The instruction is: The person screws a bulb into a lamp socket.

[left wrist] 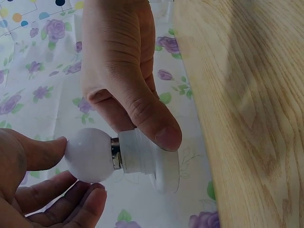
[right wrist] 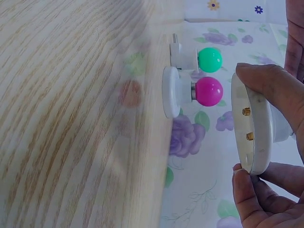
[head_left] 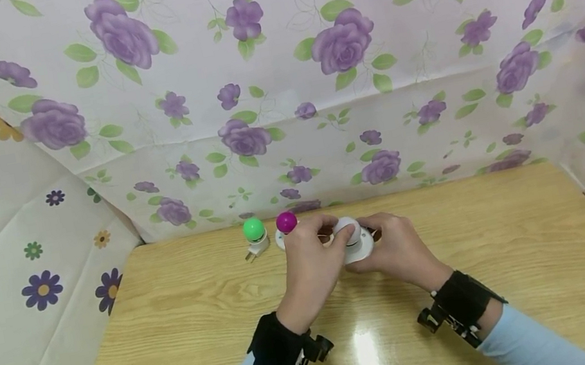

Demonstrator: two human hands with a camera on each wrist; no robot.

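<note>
My left hand (head_left: 312, 270) pinches a white round light bulb (left wrist: 88, 154), thumb on one side and fingers on the other. Part of the bulb's metal screw base (left wrist: 116, 153) shows at the mouth of a white lamp holder (left wrist: 135, 156); the rest is inside. My right hand (head_left: 403, 249) grips this holder by its round base, thumb on one face edge and fingers opposite. Two brass terminals (right wrist: 248, 136) show on the base's underside in the right wrist view. Bulb and holder are held up off the wooden table.
At the back of the table (head_left: 209, 341), left of my hands, a green bulb (head_left: 254, 229) sits in a white plug-in holder (head_left: 260, 245). Beside it a magenta bulb (right wrist: 209, 91) stands in a round white holder (right wrist: 171, 92). Flowered sheeting (head_left: 278, 100) rises behind.
</note>
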